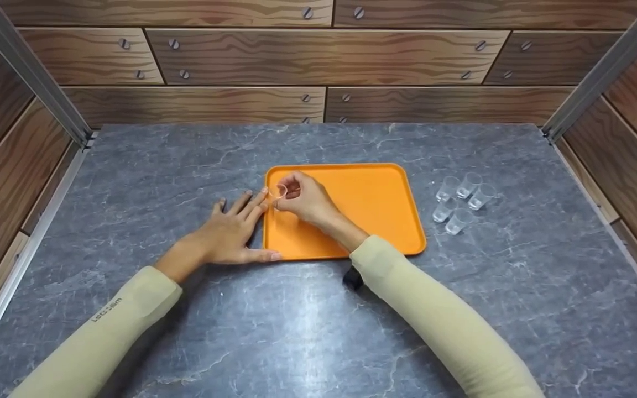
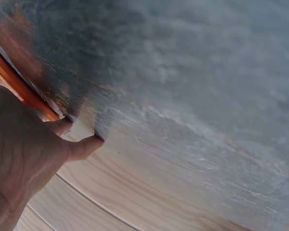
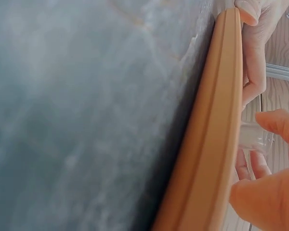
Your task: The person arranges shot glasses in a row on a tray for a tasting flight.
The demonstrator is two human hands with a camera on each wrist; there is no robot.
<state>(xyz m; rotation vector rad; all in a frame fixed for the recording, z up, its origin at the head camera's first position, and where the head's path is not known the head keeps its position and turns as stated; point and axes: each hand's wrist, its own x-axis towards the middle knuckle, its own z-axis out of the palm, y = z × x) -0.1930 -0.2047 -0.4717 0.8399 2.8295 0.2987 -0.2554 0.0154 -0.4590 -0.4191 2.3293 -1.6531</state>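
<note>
The right arm enters from the near right, its pale sleeve crossing the tray's near edge, and bends left and far so that the right hand hangs over the left part of the orange tray. Its thumb and fingers curl inward and pinch a clear cup, upright, near the tray's left rim. The left arm reaches in from the near left; the left hand lies with fingers spread, fingertips about the tray's left edge and the thumb stretched along the near left corner. To the right of the tray, five more clear cups stand in a cluster on the grey table. The fingers cover much of the held cup, and the tray's rim hides its base in the right wrist view, so whether it touches the tray cannot be told. A black object shows only partly beneath the right sleeve. The left wrist view is blurred and cuts off most of the tray.
</note>
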